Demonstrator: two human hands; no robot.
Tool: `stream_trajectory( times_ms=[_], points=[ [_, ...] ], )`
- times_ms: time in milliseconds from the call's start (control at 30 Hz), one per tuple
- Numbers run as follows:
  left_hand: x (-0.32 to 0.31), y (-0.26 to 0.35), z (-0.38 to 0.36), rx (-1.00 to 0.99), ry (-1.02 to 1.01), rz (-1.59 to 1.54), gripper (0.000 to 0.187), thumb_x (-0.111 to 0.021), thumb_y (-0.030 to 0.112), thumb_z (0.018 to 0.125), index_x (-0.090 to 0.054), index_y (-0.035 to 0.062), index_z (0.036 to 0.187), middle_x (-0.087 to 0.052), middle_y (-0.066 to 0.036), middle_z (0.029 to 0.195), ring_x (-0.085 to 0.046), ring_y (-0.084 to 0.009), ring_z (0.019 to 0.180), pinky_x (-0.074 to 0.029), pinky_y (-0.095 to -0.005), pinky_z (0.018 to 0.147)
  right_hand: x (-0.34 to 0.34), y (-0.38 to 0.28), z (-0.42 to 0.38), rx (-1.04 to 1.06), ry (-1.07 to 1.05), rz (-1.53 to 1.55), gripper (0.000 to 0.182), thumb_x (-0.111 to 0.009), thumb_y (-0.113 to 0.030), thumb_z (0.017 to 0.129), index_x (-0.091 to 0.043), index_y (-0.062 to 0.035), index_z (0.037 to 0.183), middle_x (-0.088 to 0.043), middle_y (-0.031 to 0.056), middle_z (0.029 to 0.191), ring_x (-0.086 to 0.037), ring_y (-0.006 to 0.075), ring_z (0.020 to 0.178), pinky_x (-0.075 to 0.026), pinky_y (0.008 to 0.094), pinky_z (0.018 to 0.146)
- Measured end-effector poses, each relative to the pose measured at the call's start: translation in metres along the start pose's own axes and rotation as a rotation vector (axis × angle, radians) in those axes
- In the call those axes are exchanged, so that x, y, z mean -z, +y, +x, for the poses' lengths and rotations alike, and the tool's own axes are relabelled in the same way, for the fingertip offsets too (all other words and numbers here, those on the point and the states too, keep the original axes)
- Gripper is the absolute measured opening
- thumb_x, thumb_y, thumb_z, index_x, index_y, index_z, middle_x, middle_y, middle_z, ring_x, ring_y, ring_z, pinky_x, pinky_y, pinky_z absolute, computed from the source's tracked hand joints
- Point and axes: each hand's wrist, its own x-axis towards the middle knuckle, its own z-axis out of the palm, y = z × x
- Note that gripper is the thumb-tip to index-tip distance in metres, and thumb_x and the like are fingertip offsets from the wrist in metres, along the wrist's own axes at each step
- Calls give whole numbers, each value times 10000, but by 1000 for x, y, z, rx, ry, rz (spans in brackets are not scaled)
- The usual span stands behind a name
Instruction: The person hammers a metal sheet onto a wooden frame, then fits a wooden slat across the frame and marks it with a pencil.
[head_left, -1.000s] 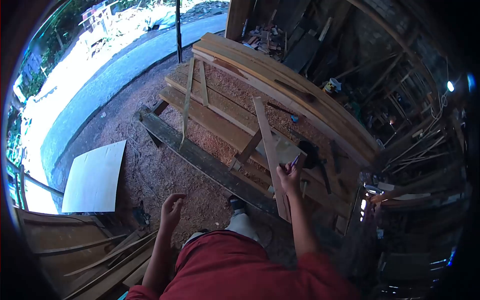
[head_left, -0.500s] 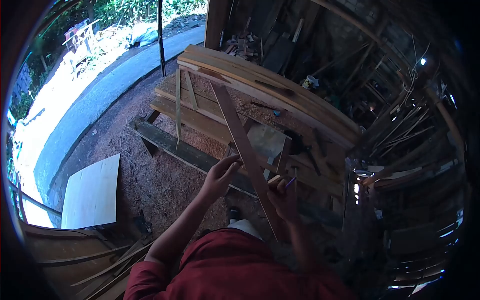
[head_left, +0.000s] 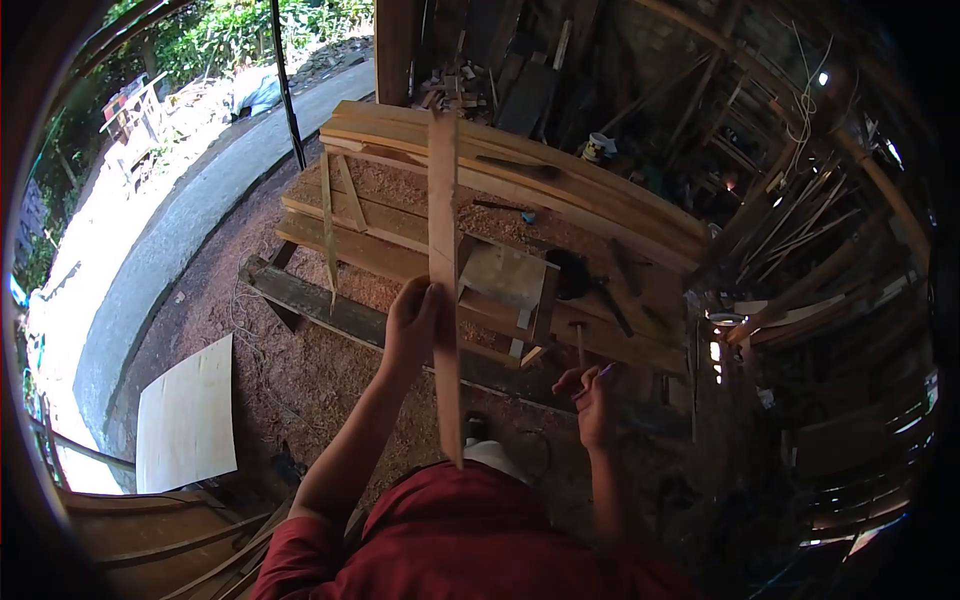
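My left hand (head_left: 412, 325) grips a long narrow wooden slat (head_left: 443, 240) at its middle, holding it raised and nearly in line with my view, its far end over the workbench (head_left: 400, 240). My right hand (head_left: 592, 392) is off the slat, to the right and lower, with a purple pen (head_left: 600, 373) pinched in its fingers. A flat pale board piece (head_left: 505, 275) lies on the bench just right of the slat.
The bench carries sawdust, thin strips (head_left: 327, 225), a dark power tool (head_left: 572, 273) and stacked long planks (head_left: 560, 185). A pale plywood sheet (head_left: 185, 415) lies on the sawdust floor at left. Timber and clutter fill the shed at right.
My left hand took hold of the slat and swung it from a diagonal to almost vertical in view. My right hand let go and dropped away to the right with the pen.
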Motion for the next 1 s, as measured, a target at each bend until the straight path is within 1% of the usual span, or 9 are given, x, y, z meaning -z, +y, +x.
stream_trajectory(
  times_ms=[100, 267, 433, 600, 700, 767, 833, 900, 1000],
  points=[
    [-2, 1, 30, -5, 3, 155, 234, -547, 209, 1081, -581, 44, 1244, -654, -19, 855, -594, -67, 757, -480, -242, 655, 35, 19, 17, 29, 87, 211, 375, -371, -464, 1100, -446, -134, 940, -642, 126, 940, -655, 255, 909, -527, 420, 845],
    [-13, -14, 81, -64, -160, 713, 329, -640, 264, 1015, -558, 73, 1270, -649, -82, 775, -642, -171, 663, -504, -334, 621, 70, 33, 53, -37, 251, 218, 369, -412, -444, 1093, -446, -129, 905, -604, 86, 859, -628, 232, 833, -523, 411, 815],
    [-37, -48, 119, -234, -254, 955, 406, -714, 306, 949, -562, 98, 1263, -712, -137, 894, -720, -339, 831, -556, -442, 707, 114, 64, 110, -92, 356, 141, 355, -462, -402, 1090, -483, -110, 888, -570, 55, 801, -612, 198, 788, -529, 385, 767],
    [-36, -103, 151, -347, -304, 1117, 442, -723, 306, 928, -550, 102, 1281, -729, -142, 987, -715, -403, 873, -567, -485, 742, 128, 58, 167, -139, 254, -213, 312, -504, -301, 1089, -654, -40, 1172, -600, 42, 892, -609, 125, 714, -523, 302, 623],
    [-26, -130, 167, -267, -310, 1172, 423, -694, 326, 944, -550, 113, 1280, -723, -139, 1027, -711, -404, 896, -563, -492, 743, 117, 57, 194, -133, 215, -278, 344, -480, -264, 1096, -614, -32, 1311, -632, 58, 946, -641, 120, 721, -540, 287, 562],
    [-15, -143, 178, -77, -370, 1253, 394, -667, 355, 951, -555, 129, 1254, -721, -146, 1025, -709, -401, 911, -561, -499, 748, 110, 66, 209, -104, 199, -267, 330, -480, -239, 1092, -597, -37, 1326, -652, 79, 989, -664, 130, 745, -555, 290, 563],
    [0, -162, 187, -70, -363, 1282, 362, -648, 346, 959, -557, 133, 1237, -721, -145, 1017, -709, -399, 900, -560, -504, 744, 104, 74, 221, -72, 191, -255, 321, -480, -214, 1089, -580, -43, 1341, -672, 99, 1033, -686, 139, 769, -570, 294, 563],
    [16, -186, 200, -71, -359, 1308, 330, -629, 337, 967, -558, 137, 1220, -721, -145, 1009, -709, -398, 888, -560, -509, 740, 98, 80, 236, -290, 86, -66, 326, -493, -171, 1080, -547, -44, 1375, -676, 133, 1133, -719, 182, 738, -592, 316, 688],
    [40, -223, 219, -76, -343, 1277, 362, -654, 268, 932, -555, 143, 1257, -715, -143, 1023, -702, -398, 910, -546, -514, 752, 75, 91, 252, -348, 9, 215, 312, -498, -166, 1071, -560, -32, 1346, -681, 144, 1153, -721, 196, 834, -589, 330, 782]
  ],
)
